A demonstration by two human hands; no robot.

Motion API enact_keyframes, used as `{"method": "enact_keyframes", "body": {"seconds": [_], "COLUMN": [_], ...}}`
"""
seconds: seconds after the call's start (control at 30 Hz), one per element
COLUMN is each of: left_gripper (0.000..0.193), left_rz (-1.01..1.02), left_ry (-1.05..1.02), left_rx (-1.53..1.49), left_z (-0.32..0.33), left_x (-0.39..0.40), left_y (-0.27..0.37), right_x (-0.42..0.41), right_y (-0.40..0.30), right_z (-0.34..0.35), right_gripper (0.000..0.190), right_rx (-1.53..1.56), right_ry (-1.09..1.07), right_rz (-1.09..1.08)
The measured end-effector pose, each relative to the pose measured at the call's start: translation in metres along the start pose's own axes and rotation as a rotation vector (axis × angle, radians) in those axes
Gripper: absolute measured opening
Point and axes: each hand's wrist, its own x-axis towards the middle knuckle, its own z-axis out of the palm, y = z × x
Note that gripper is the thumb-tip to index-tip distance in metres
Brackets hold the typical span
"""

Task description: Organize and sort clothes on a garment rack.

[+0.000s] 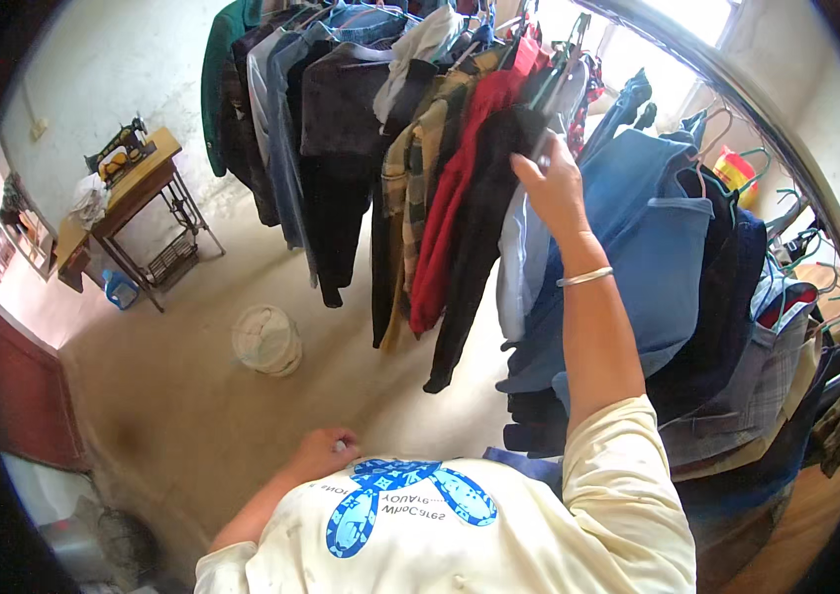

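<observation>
My right hand (555,185), with a bracelet (585,277) on its wrist, is raised to the hanging clothes. Its thumb and fingers grip the upper edge of a black long garment (476,245), close to its hanger (565,63). To the left of that garment hang a red one (450,215) and a plaid shirt (420,178). A pale garment (522,252) and a blue denim garment (632,245) hang on the other side. Low in front of my chest, my left hand (316,454) is curled; a small pale spot shows among its fingers, too unclear to name.
A metal rail (769,122) curves along the right above more clothes on hangers. On the floor stands a whitish bucket (267,340). A treadle sewing machine (123,152) on its wooden table (141,174) is against the far wall, with a blue jug (120,289) beside it.
</observation>
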Motion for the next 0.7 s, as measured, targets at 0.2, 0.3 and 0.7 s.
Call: {"method": "enact_keyframes", "body": {"seconds": [0.2, 0.3, 0.7], "left_gripper": [0.028, 0.025, 0.029], "left_rz": [-0.14, -0.139, -0.067], "left_ry": [-0.019, 0.062, 0.009], "left_rx": [-0.268, -0.475, -0.165], "left_z": [0.029, 0.036, 0.02], "left_x": [0.001, -0.002, -0.001], "left_y": [-0.057, -0.076, -0.024], "right_x": [0.006, 0.004, -0.01], "right_y": [0.048, 0.057, 0.013], "right_z": [-0.032, -0.045, -0.015], "right_gripper": [0.056, 0.061, 0.067], "right_rx": [-0.156, -0.185, -0.197], "right_ry": [0.109, 0.102, 0.234], "right_rz": [-0.012, -0.039, -0.305]}}
